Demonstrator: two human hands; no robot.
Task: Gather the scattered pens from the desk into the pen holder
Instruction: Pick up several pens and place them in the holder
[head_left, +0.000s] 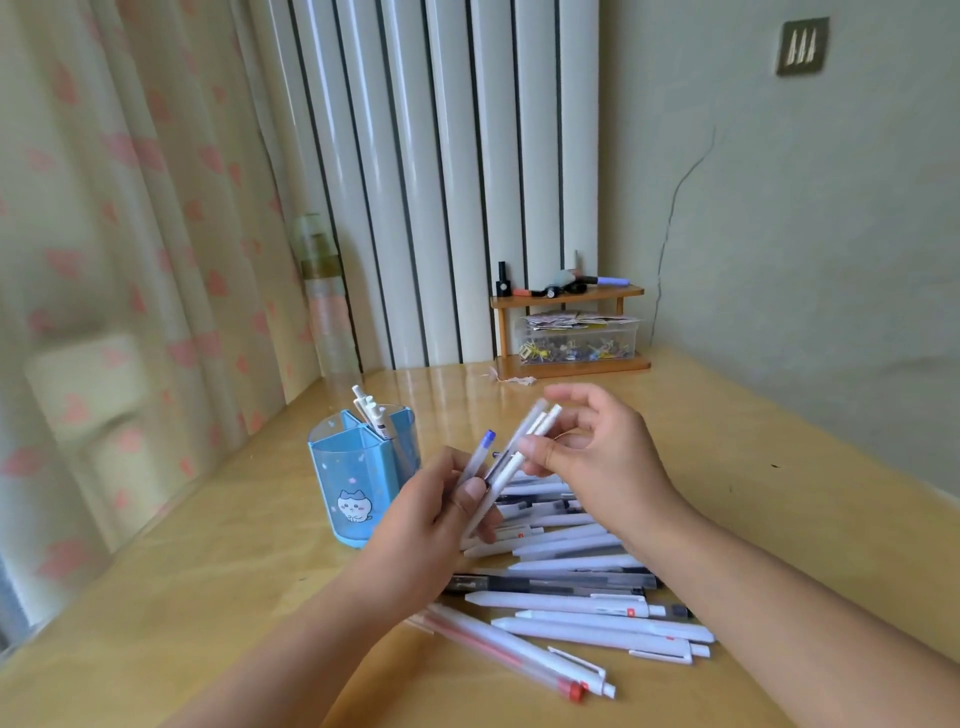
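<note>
A blue translucent pen holder (358, 480) with a cat picture stands on the wooden desk (208, 597), a few white pens (371, 410) sticking out of its back compartment. My left hand (441, 519) grips a small bundle of pens (511, 457), white ones and one with a blue cap, held just right of the holder. My right hand (597, 457) is at the bundle's upper end, thumb and fingers curled loosely beside the pens. Below both hands a pile of several scattered pens (576, 597) lies on the desk, white, clear and red-capped.
A clear bottle (332, 322) stands behind the holder by the curtain. At the back a small wooden shelf (571, 358) holds a clear box of clips and small items. Radiator pipes and the wall close off the desk's far side.
</note>
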